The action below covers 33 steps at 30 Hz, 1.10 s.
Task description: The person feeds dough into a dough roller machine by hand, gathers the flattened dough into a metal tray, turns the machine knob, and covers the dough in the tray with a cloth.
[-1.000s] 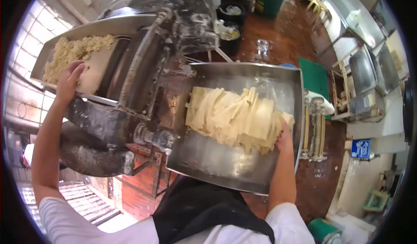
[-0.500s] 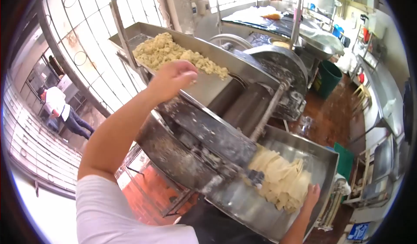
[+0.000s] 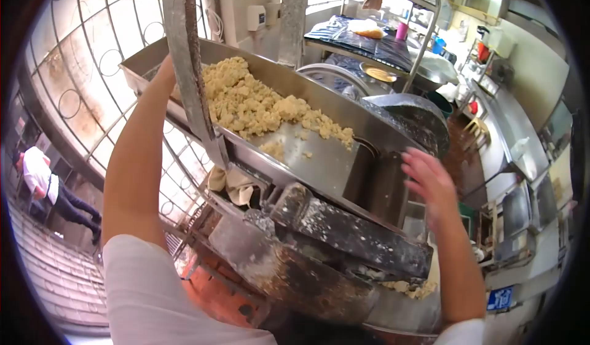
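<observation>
We see a heap of crumbly dough [image 3: 246, 99] spreading from the upper left toward the middle of the frame, lying in a long metal trough [image 3: 316, 167]. It is pale yellow, rough and clumpy, piled thickest at its left end and thinning into loose lumps toward the right. A few small crumbs sit apart on the bare metal just below the heap. Right of it, at the trough's lower end, we find a dark roller [image 3: 387, 176].

Our left hand [image 3: 166, 74] is at the upper left, by the trough's near wall and mostly hidden behind an upright metal post [image 3: 187, 56]; we cannot tell whether it grips anything. Our right hand [image 3: 428, 176], slightly blurred, is right of centre with its fingers stretched out and parted, near the roller's right end; whether it touches the metal we cannot tell.

At the lower right, partly covered by the flour-marked black housing [image 3: 350, 228], we make out paler dough sheets [image 3: 418, 290], folded and ragged-edged, in a metal tray [image 3: 399, 314].
</observation>
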{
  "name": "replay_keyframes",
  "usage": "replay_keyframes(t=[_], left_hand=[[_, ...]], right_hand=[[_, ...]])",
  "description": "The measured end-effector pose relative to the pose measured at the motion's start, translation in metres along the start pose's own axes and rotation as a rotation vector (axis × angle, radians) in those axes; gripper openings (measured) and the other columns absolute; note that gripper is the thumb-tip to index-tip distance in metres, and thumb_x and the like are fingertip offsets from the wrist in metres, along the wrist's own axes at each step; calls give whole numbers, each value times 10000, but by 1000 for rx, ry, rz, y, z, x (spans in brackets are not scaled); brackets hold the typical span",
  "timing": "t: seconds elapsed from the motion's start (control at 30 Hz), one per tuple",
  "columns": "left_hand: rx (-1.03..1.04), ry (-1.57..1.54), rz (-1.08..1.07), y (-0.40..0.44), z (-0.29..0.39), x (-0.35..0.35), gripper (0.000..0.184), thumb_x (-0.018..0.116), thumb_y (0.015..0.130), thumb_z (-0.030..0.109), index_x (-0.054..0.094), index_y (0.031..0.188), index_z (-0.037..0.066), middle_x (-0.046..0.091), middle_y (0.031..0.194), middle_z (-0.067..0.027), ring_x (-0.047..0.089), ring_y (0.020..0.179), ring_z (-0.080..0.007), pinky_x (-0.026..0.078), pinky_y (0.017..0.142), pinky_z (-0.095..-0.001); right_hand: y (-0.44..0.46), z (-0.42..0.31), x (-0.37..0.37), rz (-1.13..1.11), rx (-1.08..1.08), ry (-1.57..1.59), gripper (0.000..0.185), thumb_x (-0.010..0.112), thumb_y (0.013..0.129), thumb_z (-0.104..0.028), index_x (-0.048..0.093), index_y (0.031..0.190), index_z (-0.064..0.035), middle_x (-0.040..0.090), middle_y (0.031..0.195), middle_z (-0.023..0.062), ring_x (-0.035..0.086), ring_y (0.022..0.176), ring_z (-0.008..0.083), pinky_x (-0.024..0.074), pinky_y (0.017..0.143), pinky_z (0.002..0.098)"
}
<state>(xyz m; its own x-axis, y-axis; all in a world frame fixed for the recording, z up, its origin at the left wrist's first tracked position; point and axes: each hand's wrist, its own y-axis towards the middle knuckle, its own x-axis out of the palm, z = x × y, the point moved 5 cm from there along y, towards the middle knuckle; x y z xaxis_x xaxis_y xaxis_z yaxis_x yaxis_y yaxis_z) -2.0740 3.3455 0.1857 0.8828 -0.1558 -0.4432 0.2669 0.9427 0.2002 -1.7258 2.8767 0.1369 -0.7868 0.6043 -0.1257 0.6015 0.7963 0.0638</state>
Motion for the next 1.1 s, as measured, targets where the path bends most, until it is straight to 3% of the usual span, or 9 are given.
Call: replay_keyframes(t=[0.17,0.27,0.37,0.57,0.63,0.73,0.87,1.07,1.1], left_hand=[[-193,278,-121,35,-33,22,682,531,830,562,487,1262,37,543,1186,-135,520,1054,-235,411,857,-369],[-277,341,-219,37,-35,25,696,536,824,572,494,1255,27,568,1144,-138,551,999,-235,441,810,-364],[-360,349,-353,25,-28,36,710,540,818,581,501,1248,18,592,1101,-141,581,944,-235,470,763,-359],[-442,364,-655,-33,2,78,738,549,805,600,514,1233,0,642,1017,-148,642,834,-234,530,669,-348],[-177,627,-564,-48,23,79,752,535,784,638,557,1151,-17,655,955,-153,654,758,-231,538,612,-334],[-173,791,-457,-47,52,61,750,510,735,683,624,945,-28,654,851,-173,645,684,-258,519,549,-353],[-197,585,-45,89,-18,-5,708,469,814,574,579,1118,-56,609,942,-216,638,725,-304,477,482,-391],[-291,570,-229,78,-26,55,752,437,820,674,556,1228,54,573,1187,-144,586,992,-277,356,949,-475],[-257,490,-331,68,-20,71,720,446,828,657,569,1205,56,584,1154,-137,589,957,-257,378,917,-447]], right_hand=[[115,39,110,-109,230,-155,657,582,832,-459,483,1226,57,513,1246,179,476,1152,271,368,939,398],[153,80,137,53,390,-103,708,589,801,-480,475,1217,82,490,1258,244,439,1199,335,343,973,411],[149,78,157,166,355,-211,673,571,812,-478,482,1238,35,437,1311,203,420,1202,312,324,968,453],[158,90,164,151,134,-397,783,532,792,-533,420,1274,74,338,1369,302,330,1282,390,258,1071,408],[159,97,171,125,61,-473,785,514,805,-540,404,1290,68,329,1372,310,291,1306,398,230,1084,411],[149,94,173,115,-22,-541,786,490,822,-548,381,1313,57,313,1379,318,242,1332,409,206,1094,421],[143,85,175,96,-2,-532,780,493,835,-533,356,1334,51,291,1392,322,217,1344,412,194,1101,408],[149,81,166,-41,42,-224,810,538,825,-505,316,1352,68,259,1412,318,185,1355,410,169,1109,376],[151,82,166,-46,33,-232,812,533,828,-506,309,1355,68,253,1415,317,182,1358,405,166,1110,376]])
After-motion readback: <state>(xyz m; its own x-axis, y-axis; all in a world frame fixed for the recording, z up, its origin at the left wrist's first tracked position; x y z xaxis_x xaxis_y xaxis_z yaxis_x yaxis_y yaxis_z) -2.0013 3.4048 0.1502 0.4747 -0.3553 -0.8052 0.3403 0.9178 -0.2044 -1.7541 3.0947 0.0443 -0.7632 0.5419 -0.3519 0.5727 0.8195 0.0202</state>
